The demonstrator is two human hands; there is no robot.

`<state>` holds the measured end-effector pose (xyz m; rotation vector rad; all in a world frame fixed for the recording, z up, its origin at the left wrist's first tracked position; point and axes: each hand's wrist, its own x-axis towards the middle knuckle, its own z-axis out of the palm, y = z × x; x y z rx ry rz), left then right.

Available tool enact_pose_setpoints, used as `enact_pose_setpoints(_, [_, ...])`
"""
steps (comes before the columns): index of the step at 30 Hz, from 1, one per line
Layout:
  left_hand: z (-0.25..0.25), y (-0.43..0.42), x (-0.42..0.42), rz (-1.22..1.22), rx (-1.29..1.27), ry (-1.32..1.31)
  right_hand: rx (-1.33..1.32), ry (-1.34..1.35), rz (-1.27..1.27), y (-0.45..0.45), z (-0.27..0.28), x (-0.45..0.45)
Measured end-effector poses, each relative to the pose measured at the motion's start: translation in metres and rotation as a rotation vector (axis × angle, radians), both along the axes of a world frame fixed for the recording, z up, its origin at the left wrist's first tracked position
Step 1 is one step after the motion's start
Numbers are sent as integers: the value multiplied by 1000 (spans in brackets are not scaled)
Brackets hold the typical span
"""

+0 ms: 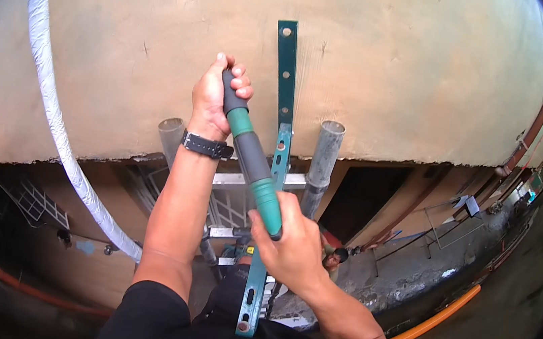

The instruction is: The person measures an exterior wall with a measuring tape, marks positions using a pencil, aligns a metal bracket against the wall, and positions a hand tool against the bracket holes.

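A long green-and-grey cylindrical tool (253, 156) slants between my hands; its exact kind is unclear. My left hand (216, 89) wraps its fingers around the dark grey upper end, close to the wall. Around the lower green end, my right hand (290, 245) is closed, nearer my body. Beside the tool is a green metal L-shaped bracket (284, 76) with holes, its upright plate against the beige wall (392, 69). The bracket's slotted arm (252, 297) juts out toward me, partly covered by the tool and my right hand.
Two grey ladder posts (327, 150) (170, 135) rise near the wall, joined by rungs (229, 180). A white wrapped pipe (55, 106) curves down the left. Far below, another person (336, 259) is near the ladder. An orange pipe (435, 317) lies lower right.
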<state>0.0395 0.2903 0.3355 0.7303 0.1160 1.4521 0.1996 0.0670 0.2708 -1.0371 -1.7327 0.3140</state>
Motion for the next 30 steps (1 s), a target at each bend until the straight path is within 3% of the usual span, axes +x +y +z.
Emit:
enact_pose_setpoints(3, [5, 15, 1, -77, -23, -8, -8, 35, -2, 5, -5, -7])
enact_pose_setpoints(6, [2, 20, 0, -90, -19, -198, 117, 4, -23, 29, -4, -6])
enact_pose_setpoints(9, [-4, 3, 2, 4, -29, -134, 72, 35, 5, 33, -5, -5])
enact_pose_setpoints(11, [5, 14, -19, 9, -8, 60, 8, 44, 56, -8, -22, -11])
enact_pose_setpoints(16, [14, 7, -22, 16, -35, -77, -37, 20, 50, -10, 2, -1])
enact_pose_setpoints(22, [6, 0, -12, -29, -85, -191, -2, 115, 34, -2, -13, -2])
enact_pose_setpoints(30, [-6, 6, -6, -45, -61, -79, 37, 211, 2, -2, -33, 2])
